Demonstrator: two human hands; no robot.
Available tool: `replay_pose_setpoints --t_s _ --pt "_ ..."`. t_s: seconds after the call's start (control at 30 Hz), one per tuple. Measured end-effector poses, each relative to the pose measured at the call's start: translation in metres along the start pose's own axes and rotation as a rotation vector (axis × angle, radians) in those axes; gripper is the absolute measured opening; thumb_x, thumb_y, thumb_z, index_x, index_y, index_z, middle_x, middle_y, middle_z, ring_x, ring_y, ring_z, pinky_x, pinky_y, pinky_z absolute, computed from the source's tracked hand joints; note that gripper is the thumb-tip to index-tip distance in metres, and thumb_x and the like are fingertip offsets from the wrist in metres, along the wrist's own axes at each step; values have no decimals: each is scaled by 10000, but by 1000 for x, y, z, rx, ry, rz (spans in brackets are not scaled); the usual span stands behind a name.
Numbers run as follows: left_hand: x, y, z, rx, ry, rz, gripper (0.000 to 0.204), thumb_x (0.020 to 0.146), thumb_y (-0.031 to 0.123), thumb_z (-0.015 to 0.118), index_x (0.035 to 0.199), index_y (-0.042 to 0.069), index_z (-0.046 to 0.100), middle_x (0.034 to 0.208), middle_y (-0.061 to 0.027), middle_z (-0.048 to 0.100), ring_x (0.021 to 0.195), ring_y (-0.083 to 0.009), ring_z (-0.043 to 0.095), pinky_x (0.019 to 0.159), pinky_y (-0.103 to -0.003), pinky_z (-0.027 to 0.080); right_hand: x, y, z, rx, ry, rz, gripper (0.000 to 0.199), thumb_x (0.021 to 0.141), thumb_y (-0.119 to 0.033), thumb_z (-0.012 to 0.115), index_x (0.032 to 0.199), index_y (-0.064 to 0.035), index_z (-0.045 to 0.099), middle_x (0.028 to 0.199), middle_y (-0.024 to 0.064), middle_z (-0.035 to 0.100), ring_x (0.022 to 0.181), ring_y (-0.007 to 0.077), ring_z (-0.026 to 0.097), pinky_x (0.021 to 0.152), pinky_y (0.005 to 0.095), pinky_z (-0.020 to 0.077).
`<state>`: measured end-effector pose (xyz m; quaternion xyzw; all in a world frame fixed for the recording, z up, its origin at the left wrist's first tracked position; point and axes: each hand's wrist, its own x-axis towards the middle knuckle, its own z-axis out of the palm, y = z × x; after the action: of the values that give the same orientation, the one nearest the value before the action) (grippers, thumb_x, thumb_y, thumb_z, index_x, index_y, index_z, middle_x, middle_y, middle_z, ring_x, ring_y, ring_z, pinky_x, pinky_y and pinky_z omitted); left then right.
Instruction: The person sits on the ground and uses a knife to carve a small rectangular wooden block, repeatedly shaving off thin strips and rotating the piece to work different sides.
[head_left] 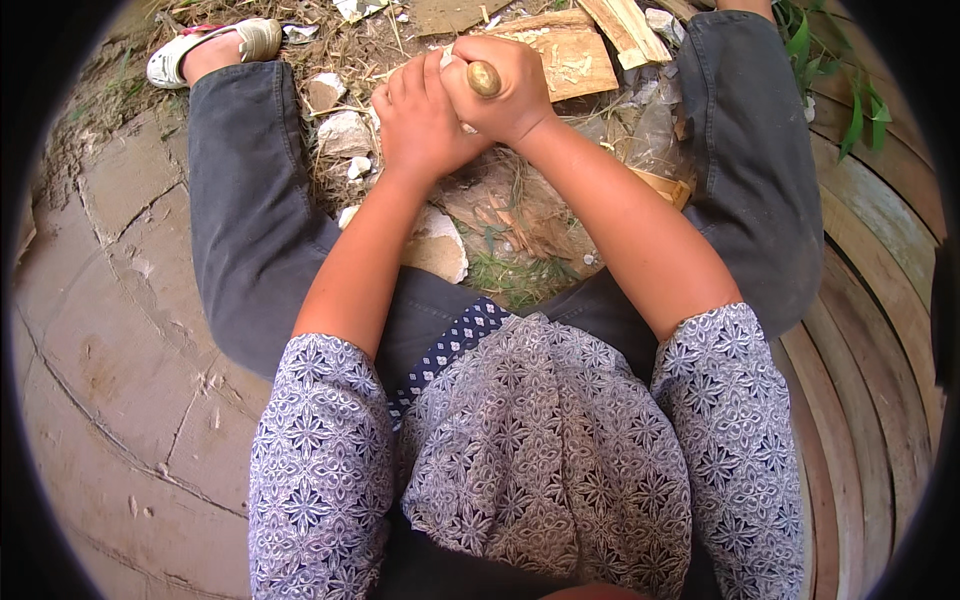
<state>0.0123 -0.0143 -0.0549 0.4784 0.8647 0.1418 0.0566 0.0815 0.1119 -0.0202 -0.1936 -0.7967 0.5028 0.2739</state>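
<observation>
Both my hands are together at the top middle, between my spread knees. My right hand (505,85) is closed in a fist round a tool handle (484,79), whose rounded, golden-brown butt end points up toward me. The rest of that tool is hidden under my hands. My left hand (425,120) presses against the right one, its fingers curled; what they hold, if anything, is out of sight. Just beyond my right hand lies a flat piece of pale split wood (565,60) with shavings on it.
More split wood (628,30) lies at the far side. Broken pale chunks (345,133) and straw litter the ground by my left knee. A cracked slab floor (120,320) spreads on the left, wooden planks (860,330) on the right, with green leaves (865,110) above them.
</observation>
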Motion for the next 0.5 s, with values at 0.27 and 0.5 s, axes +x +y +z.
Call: replay_pose_setpoints --t_s 0.27,0.5 --pt "-4 0 2 16 81 -16 846 795 496 700 1456 34 443 1373 -178 529 1279 -361 491 1076 -519 315 -32 -4 -16 201 44 153 188 844 -110 634 697 -11 569 632 161 529 550 290 534 555 385 449" --pt "-4 -4 11 50 118 21 1017 660 629 754 1416 17 456 1352 -177 537 1257 -353 499 1043 -516 327 -30 -3 -22 55 -41 15 179 883 -110 608 760 16 576 677 161 540 606 297 551 608 383 465"
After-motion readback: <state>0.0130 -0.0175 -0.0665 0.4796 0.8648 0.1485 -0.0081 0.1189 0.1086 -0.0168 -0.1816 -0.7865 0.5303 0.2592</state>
